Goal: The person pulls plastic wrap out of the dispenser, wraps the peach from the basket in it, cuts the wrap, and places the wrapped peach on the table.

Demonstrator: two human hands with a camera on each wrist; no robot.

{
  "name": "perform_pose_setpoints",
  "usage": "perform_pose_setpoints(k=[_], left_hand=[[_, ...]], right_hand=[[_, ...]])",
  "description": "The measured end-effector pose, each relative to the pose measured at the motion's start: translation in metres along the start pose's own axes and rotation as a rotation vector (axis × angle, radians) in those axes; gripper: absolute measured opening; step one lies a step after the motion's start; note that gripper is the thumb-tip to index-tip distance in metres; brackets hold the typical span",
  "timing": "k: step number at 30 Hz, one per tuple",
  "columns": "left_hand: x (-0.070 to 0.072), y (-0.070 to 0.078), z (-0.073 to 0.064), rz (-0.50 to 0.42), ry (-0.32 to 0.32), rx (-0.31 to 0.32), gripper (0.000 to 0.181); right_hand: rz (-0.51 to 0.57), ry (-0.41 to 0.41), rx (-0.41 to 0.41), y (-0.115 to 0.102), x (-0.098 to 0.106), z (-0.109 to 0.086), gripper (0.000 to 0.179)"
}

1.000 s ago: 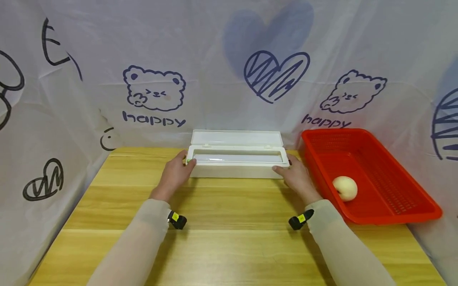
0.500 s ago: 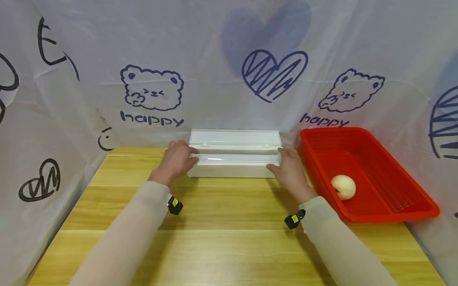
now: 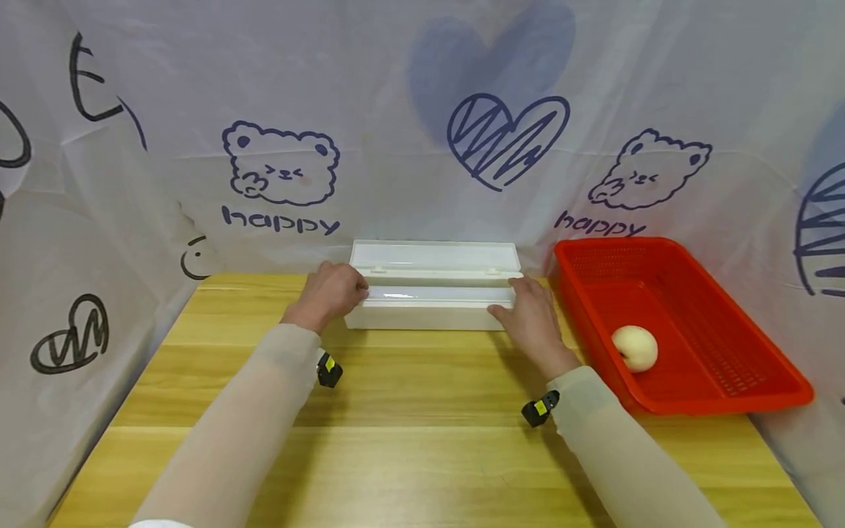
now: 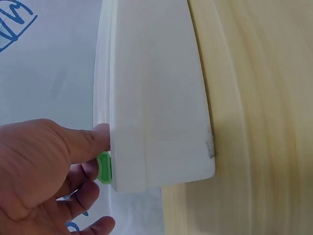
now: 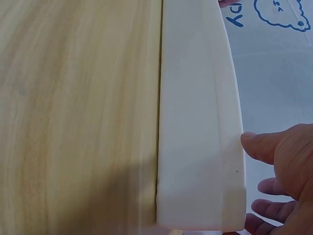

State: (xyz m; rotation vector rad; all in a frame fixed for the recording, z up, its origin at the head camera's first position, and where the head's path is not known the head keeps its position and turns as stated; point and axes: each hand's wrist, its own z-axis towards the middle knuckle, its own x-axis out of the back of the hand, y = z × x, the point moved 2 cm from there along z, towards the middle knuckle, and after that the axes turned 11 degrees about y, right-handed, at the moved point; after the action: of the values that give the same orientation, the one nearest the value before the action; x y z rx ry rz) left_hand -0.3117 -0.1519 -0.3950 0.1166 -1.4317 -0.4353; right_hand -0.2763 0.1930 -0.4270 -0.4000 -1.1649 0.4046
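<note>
A long white box (image 3: 422, 317), like a cling film dispenser, stands at the table's back with its hinged lid (image 3: 436, 256) raised. A glossy strip (image 3: 436, 293) shows in its opening. My left hand (image 3: 330, 293) has its fingers bunched over the left end. In the left wrist view its thumb lies on the top edge, and the index finger meets a small green tab (image 4: 104, 168); what exactly it pinches is partly hidden. My right hand (image 3: 533, 314) grips the right end, thumb at the front. In the right wrist view its other fingers bend beyond the end.
A red perforated basket (image 3: 716, 400) stands to the right, close to my right forearm. One pale round fruit (image 3: 635, 348) lies inside it. A printed white cloth (image 3: 396, 147) hangs right behind the wooden table (image 3: 422, 440).
Both hands have come inward from the outer ends onto the top of the box. The left fingers have drawn together over the left end. The box has stayed in place.
</note>
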Motion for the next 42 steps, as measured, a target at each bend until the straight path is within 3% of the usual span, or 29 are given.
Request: perform_pose_setpoints(k=[7, 16, 25, 36, 42], left_hand=[[0.001, 0.002, 0.003, 0.06, 0.01, 0.005, 0.02], [0.001, 0.003, 0.006, 0.083, 0.124, -0.011, 0.023], [0.003, 0.007, 0.003, 0.063, 0.182, -0.032, 0.022], [0.002, 0.008, 0.003, 0.067, 0.201, -0.037, 0.021], [0.0, 0.009, 0.004, 0.068, 0.193, -0.033, 0.021]], right_hand=[[0.013, -0.014, 0.002, -0.001, -0.001, 0.0, 0.066], [0.008, -0.019, 0.017, 0.0, 0.0, 0.001, 0.065], [-0.041, -0.003, 0.127, 0.005, 0.009, 0.02, 0.037], [-0.165, -0.218, 0.206, -0.004, 0.006, 0.04, 0.046], [-0.132, -0.316, 0.167, -0.013, 0.001, 0.041, 0.046]])
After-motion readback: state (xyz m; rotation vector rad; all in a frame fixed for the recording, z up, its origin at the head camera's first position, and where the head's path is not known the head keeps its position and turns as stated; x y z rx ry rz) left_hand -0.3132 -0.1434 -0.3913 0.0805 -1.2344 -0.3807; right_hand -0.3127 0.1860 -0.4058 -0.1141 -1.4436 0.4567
